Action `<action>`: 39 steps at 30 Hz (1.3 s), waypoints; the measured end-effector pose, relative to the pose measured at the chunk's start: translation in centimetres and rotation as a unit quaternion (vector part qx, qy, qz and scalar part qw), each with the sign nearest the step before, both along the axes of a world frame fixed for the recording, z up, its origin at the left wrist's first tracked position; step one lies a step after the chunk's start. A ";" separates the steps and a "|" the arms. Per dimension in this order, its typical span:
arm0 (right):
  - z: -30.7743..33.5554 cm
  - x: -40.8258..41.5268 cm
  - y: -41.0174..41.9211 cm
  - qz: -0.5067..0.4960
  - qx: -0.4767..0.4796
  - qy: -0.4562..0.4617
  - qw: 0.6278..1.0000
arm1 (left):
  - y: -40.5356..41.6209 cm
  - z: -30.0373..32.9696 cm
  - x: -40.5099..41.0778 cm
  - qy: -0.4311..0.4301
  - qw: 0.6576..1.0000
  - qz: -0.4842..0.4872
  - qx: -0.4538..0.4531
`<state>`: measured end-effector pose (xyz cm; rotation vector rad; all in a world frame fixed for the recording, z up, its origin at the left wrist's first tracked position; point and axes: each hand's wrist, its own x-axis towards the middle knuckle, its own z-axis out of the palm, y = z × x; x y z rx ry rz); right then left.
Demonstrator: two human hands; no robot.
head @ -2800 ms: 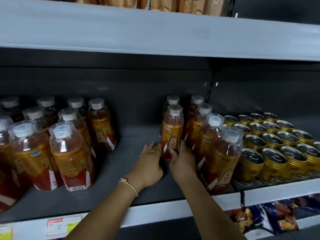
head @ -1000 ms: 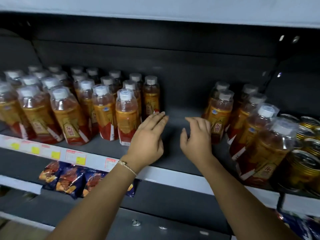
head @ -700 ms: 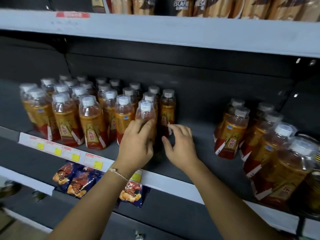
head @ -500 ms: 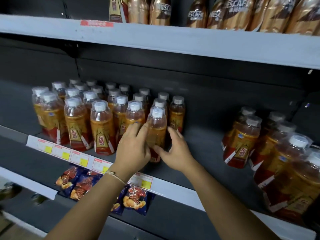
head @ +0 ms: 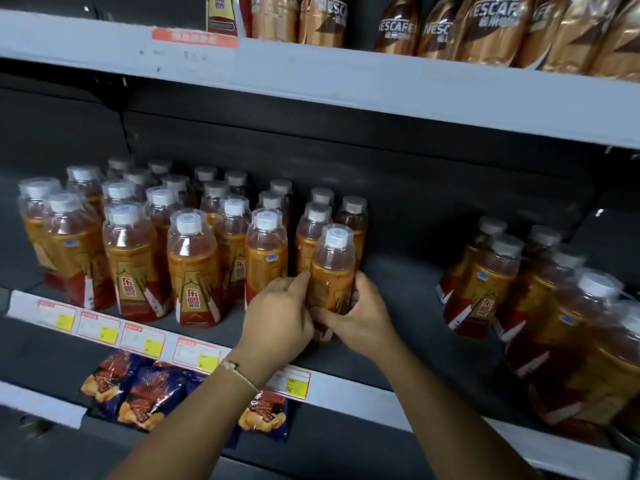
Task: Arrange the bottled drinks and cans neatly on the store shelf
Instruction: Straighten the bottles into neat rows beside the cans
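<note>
A dark store shelf (head: 408, 271) spans the view, its grey front rail carrying white and yellow price tags (head: 142, 339). Above it runs a second grey shelf (head: 346, 81) lined with gold Nescafe bottles (head: 485, 29).

On the left of the dark shelf stands a large block of orange drink bottles (head: 131, 258) with white caps, packed in several rows reaching to the back wall. On the right, well apart from that block, stands a smaller group of the same bottles (head: 485, 282) in 2 rows running toward the camera. A bare stretch of shelf lies between the 2 groups.

Below the rail, dark snack packets (head: 145, 400) hang on the next level down.

The held bottle (head: 333, 268) stands upright at the front right corner of the left block, just beside its neighbours. The left hand (head: 280, 318), with a thin cord bracelet (head: 239, 370) at the wrist, wraps the lower left side of that bottle, index finger lying up along the label and the other fingers curled against it. The right hand (head: 363, 317) clasps the lower right side, thumb across the front near the base and fingers curled round behind, where their tips are hidden.
</note>
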<state>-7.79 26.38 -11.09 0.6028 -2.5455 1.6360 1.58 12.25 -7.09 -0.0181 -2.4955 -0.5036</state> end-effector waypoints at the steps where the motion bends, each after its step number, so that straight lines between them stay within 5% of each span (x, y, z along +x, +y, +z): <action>1: 0.1 0.1 0.7 -0.013 0.004 0.008 1.000 | 0.4 -0.1 -0.2 0.002 1.000 -0.009 0.001; 21: -0.2 3.6 15.9 -0.244 -0.021 0.036 0.969 | 12.8 -4.2 -3.0 -0.106 0.968 -0.221 0.059; 28: -1.1 4.7 17.2 -0.238 -0.031 0.058 0.969 | 14.8 -4.2 -3.2 -0.170 0.958 -0.202 0.115; 39: -1.6 5.8 17.9 -0.291 0.037 0.061 0.954 | 16.8 -4.6 -4.4 -0.172 0.959 -0.210 0.080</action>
